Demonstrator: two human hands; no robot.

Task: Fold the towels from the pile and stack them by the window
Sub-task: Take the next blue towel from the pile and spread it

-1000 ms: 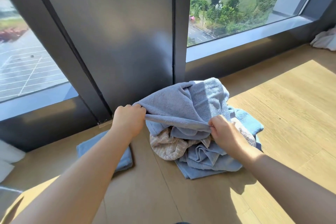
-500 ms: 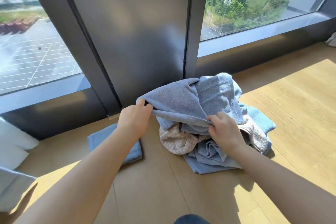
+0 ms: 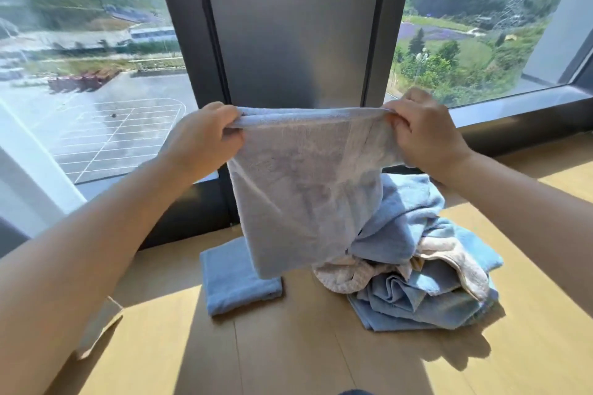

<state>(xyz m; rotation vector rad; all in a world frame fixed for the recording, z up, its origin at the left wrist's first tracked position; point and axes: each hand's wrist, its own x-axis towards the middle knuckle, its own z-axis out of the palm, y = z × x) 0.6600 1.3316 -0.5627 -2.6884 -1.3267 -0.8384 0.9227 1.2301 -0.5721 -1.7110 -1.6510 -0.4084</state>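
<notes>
I hold a grey-blue towel (image 3: 298, 189) up in the air by its top edge. My left hand (image 3: 205, 141) grips the left corner and my right hand (image 3: 423, 135) grips the right corner. The towel hangs down flat, and its lower right part still trails into the pile (image 3: 423, 285). That pile of crumpled blue and beige towels lies on the wooden floor at the right. One folded blue towel (image 3: 231, 285) lies flat on the floor below the window, left of the pile and partly hidden by the hanging towel.
A dark metal window pillar (image 3: 288, 26) stands straight ahead, with glass panes on both sides and a low dark sill (image 3: 513, 112). The wooden floor (image 3: 288, 356) stretches toward me, lit by sun. A white object (image 3: 19, 170) shows at the far left.
Both hands have lifted the grey-blue towel off the pile and pulled it taut between them. It now hangs spread out in front of the pillar.
</notes>
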